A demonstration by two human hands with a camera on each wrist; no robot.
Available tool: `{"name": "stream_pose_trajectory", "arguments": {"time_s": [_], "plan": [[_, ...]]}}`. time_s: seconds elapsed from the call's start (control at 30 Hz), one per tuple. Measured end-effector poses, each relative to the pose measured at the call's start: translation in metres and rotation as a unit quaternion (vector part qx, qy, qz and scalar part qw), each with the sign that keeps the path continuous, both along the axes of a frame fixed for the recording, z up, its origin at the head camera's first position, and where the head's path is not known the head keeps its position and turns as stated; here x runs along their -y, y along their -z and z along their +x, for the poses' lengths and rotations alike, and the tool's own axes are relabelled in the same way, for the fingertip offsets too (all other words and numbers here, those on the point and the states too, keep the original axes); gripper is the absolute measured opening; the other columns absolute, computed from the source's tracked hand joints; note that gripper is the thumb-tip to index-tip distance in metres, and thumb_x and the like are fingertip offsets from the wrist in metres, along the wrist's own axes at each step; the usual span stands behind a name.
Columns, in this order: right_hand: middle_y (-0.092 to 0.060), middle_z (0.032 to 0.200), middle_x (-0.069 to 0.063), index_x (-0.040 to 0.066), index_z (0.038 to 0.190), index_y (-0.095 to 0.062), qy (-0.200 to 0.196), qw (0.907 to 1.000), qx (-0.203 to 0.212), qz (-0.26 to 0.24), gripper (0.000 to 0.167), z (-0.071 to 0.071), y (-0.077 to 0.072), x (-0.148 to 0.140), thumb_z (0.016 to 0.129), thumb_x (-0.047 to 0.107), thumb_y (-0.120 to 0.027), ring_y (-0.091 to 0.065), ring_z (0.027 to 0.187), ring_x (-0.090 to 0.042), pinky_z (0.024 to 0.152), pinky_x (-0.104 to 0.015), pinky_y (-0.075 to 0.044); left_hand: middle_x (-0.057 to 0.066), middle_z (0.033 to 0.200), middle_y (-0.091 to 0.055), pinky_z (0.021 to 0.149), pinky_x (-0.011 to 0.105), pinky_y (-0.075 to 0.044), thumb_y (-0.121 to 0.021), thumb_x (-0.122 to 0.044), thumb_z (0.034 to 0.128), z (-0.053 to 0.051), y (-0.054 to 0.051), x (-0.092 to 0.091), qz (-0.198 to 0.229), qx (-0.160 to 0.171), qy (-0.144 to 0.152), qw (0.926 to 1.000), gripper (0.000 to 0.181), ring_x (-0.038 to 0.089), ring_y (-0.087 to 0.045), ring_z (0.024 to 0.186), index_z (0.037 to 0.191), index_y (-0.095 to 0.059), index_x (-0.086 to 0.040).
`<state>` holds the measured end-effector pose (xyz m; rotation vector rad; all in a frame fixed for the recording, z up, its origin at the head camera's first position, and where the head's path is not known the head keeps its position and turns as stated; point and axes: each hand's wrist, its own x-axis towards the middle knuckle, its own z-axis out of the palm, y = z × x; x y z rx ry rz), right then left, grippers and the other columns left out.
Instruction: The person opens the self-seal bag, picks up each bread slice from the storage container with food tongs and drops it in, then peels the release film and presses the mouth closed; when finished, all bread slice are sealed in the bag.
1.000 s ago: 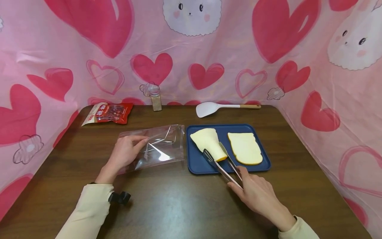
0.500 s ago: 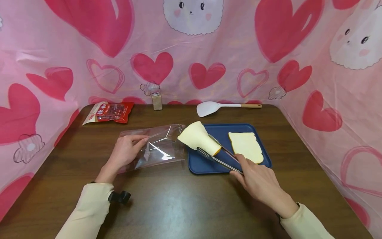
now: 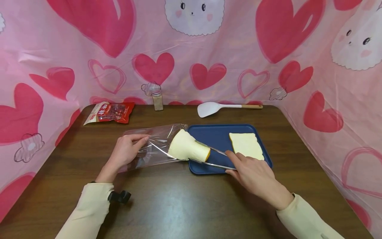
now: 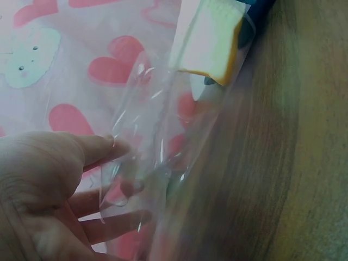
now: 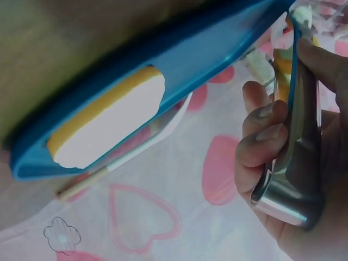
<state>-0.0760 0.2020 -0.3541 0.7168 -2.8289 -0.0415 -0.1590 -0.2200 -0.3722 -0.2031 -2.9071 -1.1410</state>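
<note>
The right hand (image 3: 253,176) is gripping silver metal tongs (image 5: 302,168); leftward, in their tips, a folded white bread slice (image 3: 188,146) is overhanging the blue rectangular tray (image 3: 221,132), long axis pointing leftward into a clear plastic bag (image 3: 158,136) the left hand (image 3: 129,147) is pinching

Item count
You have two bread slices (image 3: 183,147) (image 3: 247,145); one each of clear bag (image 3: 156,157), tongs (image 5: 299,157), tray (image 3: 213,133), spatula (image 3: 208,109), jar (image 3: 158,102) and red packet (image 3: 111,112).
</note>
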Motion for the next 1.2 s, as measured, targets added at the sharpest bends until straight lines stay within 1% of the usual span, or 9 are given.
{"name": "stream_pose_trajectory", "arguments": {"time_s": [0.13, 0.23, 0.33, 0.47, 0.57, 0.73, 0.9, 1.1, 1.2], "plan": [[-0.065, 0.087, -0.002, 0.020, 0.138, -0.059, -0.029, 0.9995, 0.000, 0.009, 0.056, -0.010, -0.006, -0.001, 0.092, 0.042, -0.082, -0.057, 0.058, -0.014, 0.043, -0.024, -0.035, 0.020, 0.134, -0.072, 0.074, 0.037, -0.046, -0.064, -0.029, 0.1070, 0.000, -0.001, 0.000, 0.008, 0.002, -0.007, 0.9999, 0.036, 0.032, -0.062, 0.099, 0.136, -0.073, -0.010], [-0.065, 0.088, -0.002, 0.019, 0.138, -0.060, -0.048, 0.9987, -0.001, 0.014, 0.055, -0.017, -0.011, -0.004, 0.093, 0.042, -0.081, -0.060, 0.060, -0.016, 0.044, -0.025, -0.038, 0.019, 0.138, -0.070, 0.090, 0.047, -0.053, -0.063, -0.032, 0.1074, 0.000, -0.002, 0.002, 0.023, 0.015, -0.008, 0.9996, 0.038, 0.035, -0.064, 0.114, 0.137, -0.072, -0.010], [-0.066, 0.090, -0.002, 0.019, 0.139, -0.060, -0.055, 0.9983, 0.003, 0.017, 0.056, -0.023, -0.015, -0.009, 0.093, 0.043, -0.081, -0.062, 0.062, -0.017, 0.045, -0.026, -0.038, 0.019, 0.139, -0.069, 0.102, 0.056, -0.052, -0.061, -0.035, 0.1082, 0.000, -0.001, 0.006, 0.041, 0.027, -0.003, 0.9988, 0.040, 0.038, -0.063, 0.124, 0.138, -0.071, -0.011], [-0.067, 0.090, -0.002, 0.019, 0.140, -0.060, -0.050, 0.9984, 0.018, 0.018, 0.057, -0.028, -0.020, -0.013, 0.092, 0.042, -0.081, -0.062, 0.063, -0.015, 0.044, -0.024, -0.038, 0.019, 0.134, -0.071, 0.093, 0.048, -0.051, -0.059, -0.035, 0.1092, -0.001, -0.001, 0.009, 0.052, 0.029, 0.002, 0.9982, 0.039, 0.035, -0.061, 0.114, 0.138, -0.071, -0.011], [-0.066, 0.089, -0.002, 0.019, 0.140, -0.059, -0.058, 0.9979, 0.020, 0.020, 0.057, -0.032, -0.022, -0.015, 0.093, 0.042, -0.081, -0.060, 0.062, -0.015, 0.044, -0.024, -0.037, 0.019, 0.134, -0.071, 0.090, 0.042, -0.048, -0.059, -0.036, 0.1093, -0.001, -0.002, 0.010, 0.052, 0.030, 0.003, 0.9982, 0.039, 0.033, -0.060, 0.112, 0.137, -0.071, -0.012], [-0.067, 0.092, 0.000, 0.020, 0.140, -0.060, -0.086, 0.9962, 0.014, 0.011, 0.056, -0.038, -0.021, -0.017, 0.093, 0.042, -0.081, -0.061, 0.064, -0.014, 0.046, -0.025, -0.039, 0.019, 0.139, -0.069, 0.100, 0.052, -0.051, -0.058, -0.037, 0.1093, -0.002, -0.002, 0.011, 0.063, 0.034, 0.004, 0.9974, 0.040, 0.036, -0.061, 0.120, 0.137, -0.072, -0.012], [-0.072, 0.101, 0.000, 0.020, 0.143, -0.060, -0.091, 0.9955, 0.025, 0.003, 0.058, -0.042, -0.020, -0.021, 0.093, 0.043, -0.079, -0.065, 0.068, -0.013, 0.049, -0.027, -0.046, 0.019, 0.139, -0.068, 0.104, 0.055, -0.049, -0.057, -0.035, 0.1099, -0.001, -0.002, 0.010, 0.083, 0.041, 0.004, 0.9957, 0.039, 0.036, -0.060, 0.121, 0.137, -0.071, -0.011], [-0.075, 0.108, -0.003, 0.020, 0.145, -0.059, -0.090, 0.9950, 0.043, -0.006, 0.059, -0.044, -0.017, -0.023, 0.094, 0.043, -0.079, -0.069, 0.075, -0.016, 0.053, -0.030, -0.051, 0.018, 0.143, -0.066, 0.112, 0.064, -0.044, -0.059, -0.035, 0.1091, -0.001, 0.000, 0.007, 0.064, 0.039, 0.016, 0.9971, 0.038, 0.039, -0.057, 0.132, 0.139, -0.069, -0.014], [-0.076, 0.112, -0.005, 0.020, 0.146, -0.059, -0.089, 0.9947, 0.050, -0.011, 0.060, -0.044, -0.016, -0.022, 0.095, 0.043, -0.078, -0.071, 0.078, -0.018, 0.055, -0.031, -0.053, 0.017, 0.145, -0.064, 0.111, 0.063, -0.045, -0.059, -0.031, 0.1089, -0.002, 0.002, 0.006, 0.061, 0.038, 0.024, 0.9972, 0.036, 0.039, -0.057, 0.131, 0.141, -0.067, -0.017]]}}
